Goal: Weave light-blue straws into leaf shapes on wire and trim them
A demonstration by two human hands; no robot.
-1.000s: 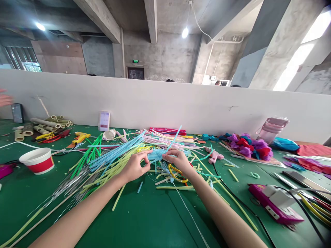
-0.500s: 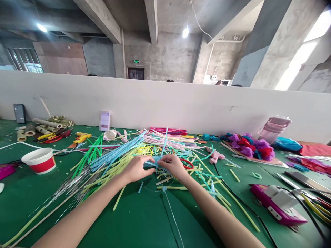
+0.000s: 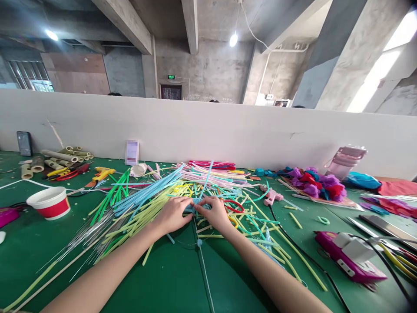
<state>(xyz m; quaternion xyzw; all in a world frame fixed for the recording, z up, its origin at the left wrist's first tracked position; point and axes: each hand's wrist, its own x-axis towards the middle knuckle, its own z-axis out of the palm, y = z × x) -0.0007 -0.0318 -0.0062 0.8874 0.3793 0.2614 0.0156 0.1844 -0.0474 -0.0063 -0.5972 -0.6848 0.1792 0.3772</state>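
Both hands meet at the middle of the table over a small light-blue piece made of pipe cleaner, mostly hidden by the fingers. My left hand [image 3: 174, 215] pinches it from the left, thumb and fingers closed together. From the right, my right hand [image 3: 213, 213] pinches the same piece. One blue pipe cleaner [image 3: 207, 180] sticks up and away between the hands. Below them a thin pale wire [image 3: 206, 274] with a small blue knob [image 3: 200, 242] runs toward me. Loose yellow pipe cleaners [image 3: 143, 217] and a blue bundle [image 3: 150, 191] lie just beyond.
A paper cup [image 3: 48, 203] and a yellow glue gun [image 3: 103, 174] stand left, near bamboo pieces [image 3: 61, 156]. To the right are a pink glue gun [image 3: 272, 196], a magenta power strip [image 3: 350, 258] with cables, and purple and red petals [image 3: 317, 182]. A partition [image 3: 208, 130] borders the back.
Both hands have shifted slightly left and drawn closer together around the blue piece. The wire and its knob below have swung left, and the upright pipe cleaner leans more to the right.
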